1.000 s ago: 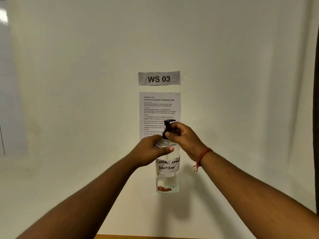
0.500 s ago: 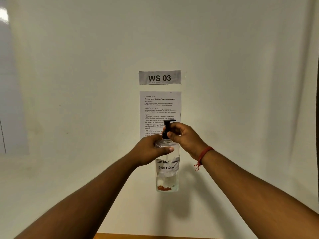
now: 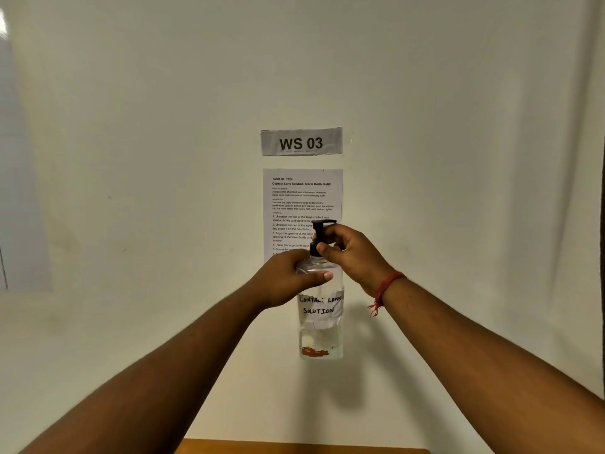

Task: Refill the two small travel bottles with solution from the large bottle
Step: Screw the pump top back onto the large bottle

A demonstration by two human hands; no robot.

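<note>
Hands grip clear plastic bottle (image 3: 320, 335): left hand (image 3: 288, 283) shoulder, right hand (image 3: 352, 253) black pump (image 3: 319, 235).

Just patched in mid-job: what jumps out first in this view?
Dead centre, a clear large bottle hand-labelled "Contact Lens Solution" is held up in front of the wall. The left hand grips its shoulder while the right hand pinches the black pump cap. Behind, a "WS 03" sign tops a taped instruction sheet.
</note>
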